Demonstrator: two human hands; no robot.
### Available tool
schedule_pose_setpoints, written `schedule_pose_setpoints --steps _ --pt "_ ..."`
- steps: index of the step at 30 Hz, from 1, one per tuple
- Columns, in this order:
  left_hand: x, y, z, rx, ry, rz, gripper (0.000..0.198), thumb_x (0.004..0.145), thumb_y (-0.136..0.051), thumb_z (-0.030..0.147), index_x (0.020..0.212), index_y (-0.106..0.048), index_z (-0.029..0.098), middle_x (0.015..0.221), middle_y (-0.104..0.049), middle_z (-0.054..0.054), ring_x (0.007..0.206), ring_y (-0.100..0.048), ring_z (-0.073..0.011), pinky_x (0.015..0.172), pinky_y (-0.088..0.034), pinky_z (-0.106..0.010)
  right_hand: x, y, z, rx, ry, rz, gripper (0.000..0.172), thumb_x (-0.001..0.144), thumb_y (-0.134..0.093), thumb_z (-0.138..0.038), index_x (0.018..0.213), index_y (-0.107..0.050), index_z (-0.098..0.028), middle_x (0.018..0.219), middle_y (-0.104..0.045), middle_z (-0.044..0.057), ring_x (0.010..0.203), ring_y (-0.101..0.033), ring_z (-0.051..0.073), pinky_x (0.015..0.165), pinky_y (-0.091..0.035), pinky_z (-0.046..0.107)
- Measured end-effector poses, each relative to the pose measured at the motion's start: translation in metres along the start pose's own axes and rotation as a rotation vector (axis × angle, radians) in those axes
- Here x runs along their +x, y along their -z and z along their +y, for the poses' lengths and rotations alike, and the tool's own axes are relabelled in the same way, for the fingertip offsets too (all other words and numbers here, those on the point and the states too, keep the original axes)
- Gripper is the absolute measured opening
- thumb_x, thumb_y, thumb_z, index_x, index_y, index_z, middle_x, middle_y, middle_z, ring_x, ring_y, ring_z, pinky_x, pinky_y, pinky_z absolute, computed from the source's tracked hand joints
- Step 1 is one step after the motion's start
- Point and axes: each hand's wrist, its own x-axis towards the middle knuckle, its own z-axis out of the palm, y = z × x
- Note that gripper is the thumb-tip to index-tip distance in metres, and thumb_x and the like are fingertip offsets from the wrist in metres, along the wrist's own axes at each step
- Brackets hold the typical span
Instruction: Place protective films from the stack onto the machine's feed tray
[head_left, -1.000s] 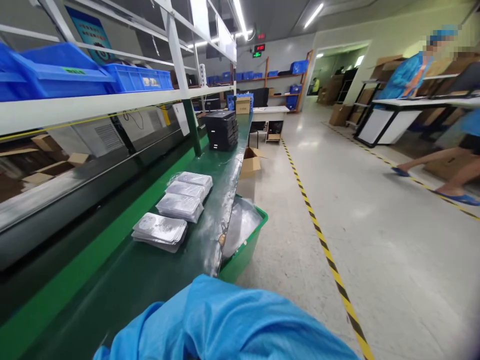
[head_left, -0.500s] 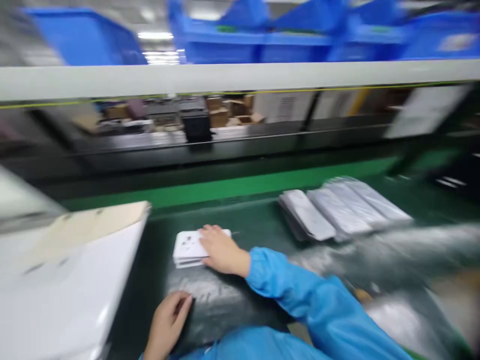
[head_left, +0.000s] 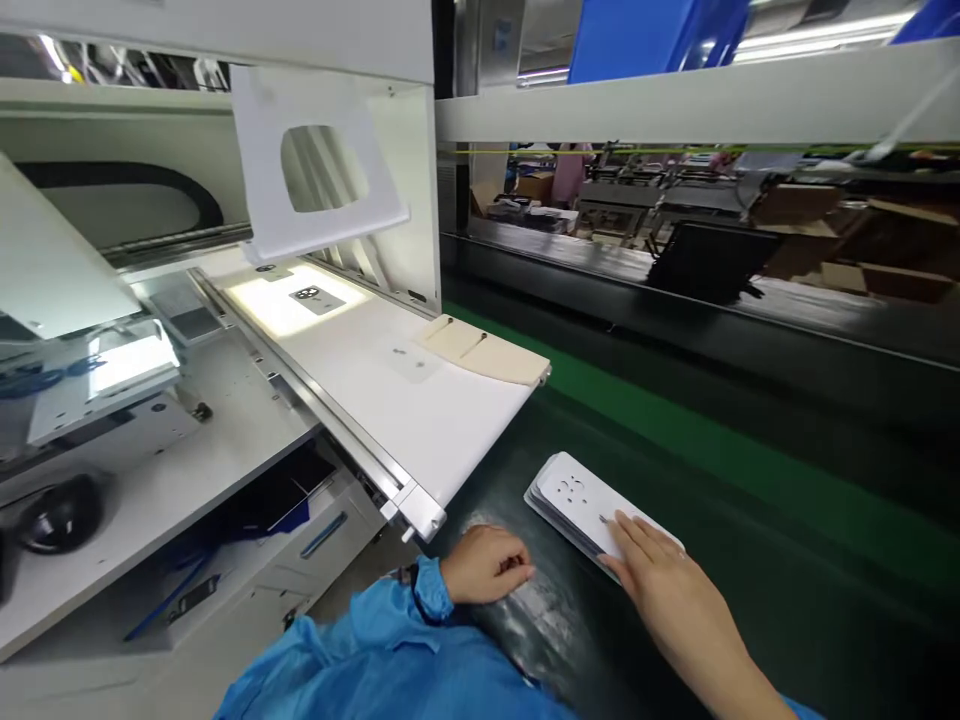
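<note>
Hands lie low on a dark green worktop (head_left: 787, 620), both in front of the person. The right hand (head_left: 664, 585) is spread flat, palm down, its fingertips (head_left: 619, 525) pressing on the near end of a small stack of white plates (head_left: 570, 490); it grips nothing. That stack (thin rounded pieces, the top one pierced with a few small holes) lies flat on the worktop just beside the end of a white machine tray (head_left: 450, 430), touching neither the tray nor the bright green strip (head_left: 675, 425) that runs behind it. The left hand (head_left: 484, 565) rests on the worktop near the tray's metal corner, fingers curled in loosely and empty, a blue sleeve (head_left: 390, 640) at its wrist. On the tray, further back, a beige flap (head_left: 487, 352) lies at its edge and a small flat part (head_left: 309, 297) sits under a lamp's glow.
</note>
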Motion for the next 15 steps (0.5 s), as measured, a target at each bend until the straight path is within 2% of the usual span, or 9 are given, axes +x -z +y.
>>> schedule_pose_setpoints --steps 4,8,11,15 --pt "0.002 0.001 -0.002 0.008 -0.023 -0.004 0.011 0.091 -0.063 0.025 0.088 -0.069 0.016 0.075 -0.071 -0.003 0.073 -0.066 -0.0150 0.071 -0.047 -0.023 0.015 0.023 0.010 -0.020 -0.007 0.027 0.048 0.104 -0.030 -0.027 0.095 -0.074 -0.009 0.095 -0.076 0.015 0.090 -0.072 0.027 0.081 -0.057 0.040" --pt "0.002 0.002 -0.001 0.013 -0.039 -0.007 0.011 0.091 -0.063 0.025 0.089 -0.069 0.016 0.074 -0.071 -0.002 0.072 -0.067 -0.0151 0.072 -0.048 -0.023 0.034 0.048 0.021 0.000 -0.124 0.022 0.043 0.103 -0.038 -0.036 0.085 -0.070 -0.015 0.081 -0.074 0.008 0.073 -0.071 0.020 0.060 -0.056 0.029" --pt "0.001 0.003 -0.002 0.015 -0.040 -0.010 0.011 0.092 -0.063 0.026 0.089 -0.069 0.016 0.074 -0.071 -0.002 0.072 -0.067 -0.0149 0.072 -0.048 -0.023 0.043 0.056 0.022 0.122 -0.236 -0.034 0.054 0.103 -0.032 -0.047 0.081 -0.070 -0.016 0.074 -0.073 0.007 0.059 -0.068 0.018 0.044 -0.051 0.027" --pt "0.001 0.004 -0.002 0.012 -0.044 -0.015 0.011 0.092 -0.064 0.025 0.089 -0.069 0.016 0.074 -0.072 -0.002 0.072 -0.067 -0.0148 0.072 -0.049 -0.023 0.043 0.058 0.021 0.271 -0.451 -0.171 0.070 0.094 -0.028 -0.067 0.084 -0.074 -0.015 0.073 -0.073 0.011 0.052 -0.066 0.023 0.036 -0.048 0.033"
